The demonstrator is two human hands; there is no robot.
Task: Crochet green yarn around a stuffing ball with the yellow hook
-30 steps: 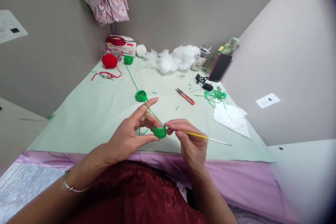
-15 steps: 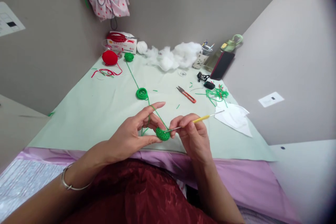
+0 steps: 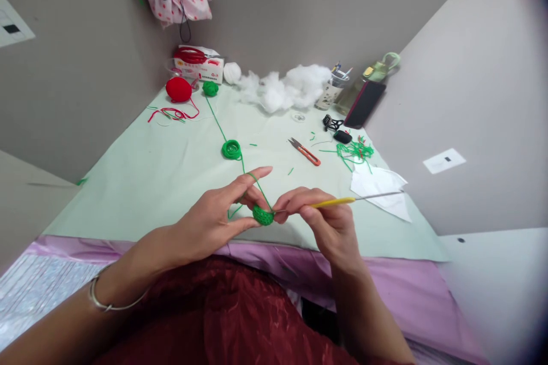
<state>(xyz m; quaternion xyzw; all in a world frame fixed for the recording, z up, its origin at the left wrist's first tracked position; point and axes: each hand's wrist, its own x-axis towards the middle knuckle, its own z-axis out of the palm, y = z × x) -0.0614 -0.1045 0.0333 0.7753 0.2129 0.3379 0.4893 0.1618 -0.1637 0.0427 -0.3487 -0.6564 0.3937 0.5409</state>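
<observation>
Between the thumb and fingers of my left hand (image 3: 218,210) is a small rounded piece of green crochet (image 3: 262,215). Green yarn (image 3: 242,164) loops over my raised left index finger and runs down to the piece. My right hand (image 3: 327,219) grips a yellow-handled crochet hook (image 3: 334,202), whose thin front end meets the right edge of the crochet. The hook's tip is too small to make out. Beyond my left hand, a green crocheted ring (image 3: 232,149) lies on the table along the yarn's path, with a green yarn ball (image 3: 210,88) farther back.
Orange thread snips (image 3: 305,151) lie ahead of my right hand. White stuffing (image 3: 278,90) and a pen cup (image 3: 333,91) stand at the back. Rightward are a phone (image 3: 365,104), green yarn scraps (image 3: 355,151) and white paper (image 3: 377,185). A red yarn ball (image 3: 178,89) sits at left.
My right hand and the crochet hook have moved right, drawing the hook's front end back to the crochet's edge. My left hand keeps its hold with little movement. The view has shifted slightly.
</observation>
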